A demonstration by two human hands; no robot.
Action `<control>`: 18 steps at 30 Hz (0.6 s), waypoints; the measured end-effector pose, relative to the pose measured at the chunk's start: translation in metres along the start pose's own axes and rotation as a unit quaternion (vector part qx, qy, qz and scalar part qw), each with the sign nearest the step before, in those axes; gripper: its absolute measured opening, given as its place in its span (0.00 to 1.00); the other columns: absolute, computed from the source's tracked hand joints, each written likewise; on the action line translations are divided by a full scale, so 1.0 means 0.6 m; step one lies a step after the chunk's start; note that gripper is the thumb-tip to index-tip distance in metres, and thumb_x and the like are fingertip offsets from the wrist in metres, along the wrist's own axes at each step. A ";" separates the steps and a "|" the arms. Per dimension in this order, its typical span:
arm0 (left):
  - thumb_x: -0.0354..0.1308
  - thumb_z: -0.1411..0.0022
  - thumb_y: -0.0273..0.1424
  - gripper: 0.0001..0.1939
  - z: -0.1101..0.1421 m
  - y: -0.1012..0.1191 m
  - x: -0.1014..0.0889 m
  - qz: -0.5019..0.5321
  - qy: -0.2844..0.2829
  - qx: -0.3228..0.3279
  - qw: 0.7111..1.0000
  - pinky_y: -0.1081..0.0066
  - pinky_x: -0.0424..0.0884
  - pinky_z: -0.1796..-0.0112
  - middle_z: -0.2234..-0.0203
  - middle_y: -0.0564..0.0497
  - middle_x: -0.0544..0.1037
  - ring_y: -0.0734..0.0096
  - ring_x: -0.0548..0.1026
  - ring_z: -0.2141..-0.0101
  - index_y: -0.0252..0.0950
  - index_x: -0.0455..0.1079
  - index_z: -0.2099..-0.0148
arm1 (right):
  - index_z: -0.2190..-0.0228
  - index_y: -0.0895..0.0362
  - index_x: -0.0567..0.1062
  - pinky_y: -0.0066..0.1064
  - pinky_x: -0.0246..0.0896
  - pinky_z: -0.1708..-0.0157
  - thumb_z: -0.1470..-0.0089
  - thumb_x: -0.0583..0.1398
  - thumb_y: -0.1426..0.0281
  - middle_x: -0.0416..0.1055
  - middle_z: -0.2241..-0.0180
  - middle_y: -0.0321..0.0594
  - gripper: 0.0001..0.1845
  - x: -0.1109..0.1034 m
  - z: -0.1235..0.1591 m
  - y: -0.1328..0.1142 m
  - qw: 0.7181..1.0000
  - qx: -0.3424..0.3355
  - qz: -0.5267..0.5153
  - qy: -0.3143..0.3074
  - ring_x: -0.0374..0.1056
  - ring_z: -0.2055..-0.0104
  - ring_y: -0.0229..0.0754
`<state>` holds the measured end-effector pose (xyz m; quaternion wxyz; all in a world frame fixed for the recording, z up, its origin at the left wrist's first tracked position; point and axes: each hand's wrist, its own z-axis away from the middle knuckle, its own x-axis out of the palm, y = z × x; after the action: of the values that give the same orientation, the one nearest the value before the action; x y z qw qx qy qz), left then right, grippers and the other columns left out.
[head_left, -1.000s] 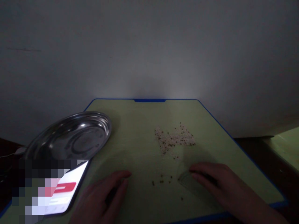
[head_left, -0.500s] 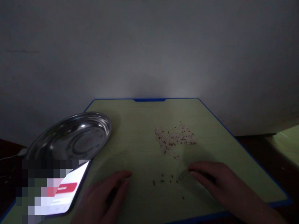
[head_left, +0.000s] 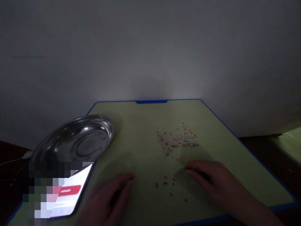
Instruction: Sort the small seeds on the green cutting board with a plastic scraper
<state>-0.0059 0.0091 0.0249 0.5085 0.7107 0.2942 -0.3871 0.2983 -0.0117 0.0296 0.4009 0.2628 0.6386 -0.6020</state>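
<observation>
A pile of pale grains mixed with dark bits (head_left: pixel 178 139) lies on the table (head_left: pixel 136 125). Several dark pieces (head_left: pixel 165 183) are scattered nearer to me. Between thumb and fingers, my right hand (head_left: pixel 209 175) pinches a clear plastic protractor (head_left: pixel 181 176), its curved lines faintly visible. The protractor's left edge is beside the scattered dark pieces; its far part is hard to make out in the dim light. My left hand (head_left: pixel 109 196) rests on the table left of these pieces, loosely curled, thumb slightly apart from the forefinger, holding nothing.
A wide steel basin (head_left: pixel 87 146) stands on the left. In front of it lies a phone with a lit screen (head_left: pixel 72 191), partly covered by blurred blocks. The table has a blue rim (head_left: pixel 151 101) against a grey wall (head_left: pixel 150 47). A white cable (head_left: pixel 10 161) runs at far left.
My right hand has shifted slightly left with the protractor. One dark piece near its edge now lies nearer to me. My left hand keeps its pose; the view has shifted a little.
</observation>
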 end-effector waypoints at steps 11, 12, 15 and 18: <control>0.48 0.36 0.44 0.14 -0.003 0.002 -0.003 -0.007 0.006 0.045 0.999 0.73 0.78 0.69 0.66 0.60 0.83 0.71 0.81 0.68 0.50 0.73 0.58 | 0.64 0.52 0.78 0.35 0.65 0.66 0.39 0.51 0.65 0.78 0.65 0.40 0.16 0.008 -0.016 -0.019 0.999 -0.033 0.022 0.015 0.73 0.66 0.44; 0.48 0.36 0.44 0.14 -0.003 0.002 -0.003 -0.006 0.005 0.042 0.999 0.72 0.78 0.69 0.66 0.61 0.83 0.71 0.81 0.68 0.51 0.73 0.58 | 0.64 0.52 0.78 0.35 0.65 0.66 0.39 0.50 0.65 0.78 0.65 0.41 0.16 0.008 -0.019 -0.022 0.999 -0.038 0.025 0.018 0.73 0.66 0.44; 0.48 0.36 0.44 0.13 -0.001 0.003 -0.002 -0.010 0.000 0.034 0.999 0.71 0.78 0.67 0.64 0.61 0.82 0.70 0.81 0.66 0.51 0.72 0.57 | 0.64 0.53 0.78 0.35 0.64 0.66 0.39 0.51 0.66 0.78 0.67 0.40 0.16 0.010 -0.027 -0.031 0.998 -0.049 0.026 0.011 0.73 0.67 0.44; 0.49 0.36 0.44 0.13 0.000 0.001 0.000 -0.016 0.001 0.038 0.999 0.71 0.78 0.66 0.64 0.60 0.82 0.70 0.81 0.65 0.50 0.73 0.56 | 0.65 0.53 0.77 0.34 0.63 0.68 0.39 0.51 0.67 0.77 0.69 0.38 0.15 0.008 -0.028 -0.036 0.998 -0.062 0.014 -0.011 0.72 0.68 0.42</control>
<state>-0.0053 0.0088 0.0252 0.4745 0.7251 0.2909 -0.4056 0.2745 0.0011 0.0369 0.4322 0.2398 0.6664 -0.5582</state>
